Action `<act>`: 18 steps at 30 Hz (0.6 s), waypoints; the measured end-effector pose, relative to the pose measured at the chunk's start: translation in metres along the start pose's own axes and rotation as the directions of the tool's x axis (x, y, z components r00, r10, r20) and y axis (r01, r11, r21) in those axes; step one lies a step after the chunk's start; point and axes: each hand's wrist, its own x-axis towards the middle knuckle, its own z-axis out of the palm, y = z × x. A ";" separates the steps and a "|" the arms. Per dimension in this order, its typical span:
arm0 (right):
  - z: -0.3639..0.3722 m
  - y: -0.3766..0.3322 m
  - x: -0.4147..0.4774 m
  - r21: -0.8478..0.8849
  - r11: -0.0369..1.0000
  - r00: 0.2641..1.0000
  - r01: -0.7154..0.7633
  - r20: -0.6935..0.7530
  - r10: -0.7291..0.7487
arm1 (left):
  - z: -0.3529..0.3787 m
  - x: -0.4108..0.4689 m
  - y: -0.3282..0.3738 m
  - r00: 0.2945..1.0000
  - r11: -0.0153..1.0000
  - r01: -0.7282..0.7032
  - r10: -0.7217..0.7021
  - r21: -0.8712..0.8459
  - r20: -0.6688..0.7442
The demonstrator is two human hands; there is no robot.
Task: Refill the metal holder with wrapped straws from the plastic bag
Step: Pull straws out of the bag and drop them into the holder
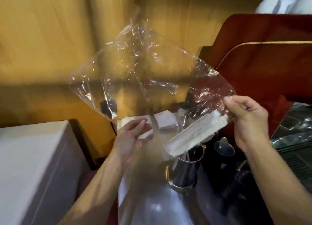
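Wrapped straws [195, 133] slide as a bundle from the plastic bag [135, 69] mouth, tilted above the metal holder [184, 170]. Our right hand [249, 121] pinches the bag corner; our left hand [135, 138] hovers released. We judge the bundle may overshoot the rim and scatter across the table [152, 206].

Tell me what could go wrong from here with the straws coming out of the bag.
1. The straws hang tilted over the holder with the lower end near its rim; some could miss and scatter on the counter.
2. Only the right hand pinches the bag and bundle; the left hand is open and apart, so the bundle could slip out all at once.
3. The picture is blurred, suggesting fast motion, which may knock the holder.
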 end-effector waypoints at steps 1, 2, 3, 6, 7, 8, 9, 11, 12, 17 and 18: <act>-0.004 -0.004 0.002 -0.007 1.000 1.000 0.006 -0.011 -0.006 | 0.008 0.003 -0.002 1.000 1.000 0.016 -0.016 -0.015 0.007; -0.008 -0.008 0.004 -0.010 1.000 1.000 0.009 -0.022 -0.009 | 0.015 0.005 -0.003 1.000 0.999 0.027 -0.027 -0.021 0.005; -0.011 -0.013 0.005 -0.007 1.000 0.999 0.010 -0.032 -0.010 | 0.021 0.007 -0.004 0.999 0.999 0.032 -0.032 -0.019 0.009; -0.019 -0.026 0.009 -0.013 1.000 0.998 0.023 -0.053 -0.024 | 0.037 0.012 -0.005 0.997 0.999 0.019 -0.017 -0.030 0.070; -0.020 -0.030 0.010 -0.021 0.999 0.998 0.031 -0.060 -0.032 | 0.042 0.013 -0.005 0.996 0.998 0.022 -0.017 -0.055 0.083; -0.021 -0.033 0.011 -0.028 0.999 0.997 0.043 -0.065 -0.045 | 0.047 0.013 -0.005 0.996 0.996 0.028 -0.021 -0.082 0.090; -0.023 -0.036 0.012 -0.036 0.998 0.996 0.059 -0.068 -0.062 | 0.050 0.014 -0.006 0.995 0.994 0.035 -0.025 -0.102 0.097; -0.025 -0.040 0.015 -0.050 0.995 0.993 0.090 -0.078 -0.094 | 0.058 0.017 -0.008 0.993 0.990 0.063 -0.049 -0.124 0.108; -0.025 -0.042 0.016 -0.056 0.994 0.991 0.097 -0.084 -0.101 | 0.061 0.018 -0.010 0.992 0.987 0.084 -0.069 -0.137 0.109; -0.028 -0.041 0.017 -0.092 0.992 0.990 0.080 -0.105 -0.090 | 0.064 0.022 -0.027 0.964 0.945 0.256 -0.234 -0.204 0.123; -0.028 -0.040 0.016 -0.104 0.992 0.991 0.072 -0.102 -0.083 | 0.063 0.022 -0.030 0.956 0.932 0.286 -0.264 -0.222 0.127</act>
